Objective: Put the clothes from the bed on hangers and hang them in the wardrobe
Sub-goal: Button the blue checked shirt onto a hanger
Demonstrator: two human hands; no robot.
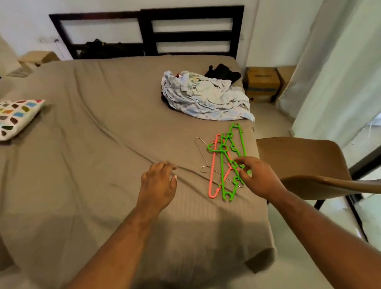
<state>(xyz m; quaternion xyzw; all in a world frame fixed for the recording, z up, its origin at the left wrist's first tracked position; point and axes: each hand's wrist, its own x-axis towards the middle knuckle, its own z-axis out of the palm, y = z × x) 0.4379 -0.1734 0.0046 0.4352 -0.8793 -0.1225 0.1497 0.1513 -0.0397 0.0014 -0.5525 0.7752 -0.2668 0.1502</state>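
Brown bed [94, 152] spreads wide, its left side cut off. Clothes [204, 97] lie heaped near its right edge, a dark garment [222, 73] half behind them. Left grip [159, 183] hovers slack and empty; right grip [255, 175] curls over the tangled hangers [214, 165], whether pinching one I cannot tell.

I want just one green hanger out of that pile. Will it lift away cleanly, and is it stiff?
Probably not cleanly: the green hangers lie crossed over a pink hanger and a wire hanger, so hooks may snag and drag neighbours. They look like thin moulded plastic, so likely light and stiff. Lying flat, they shouldn't roll.
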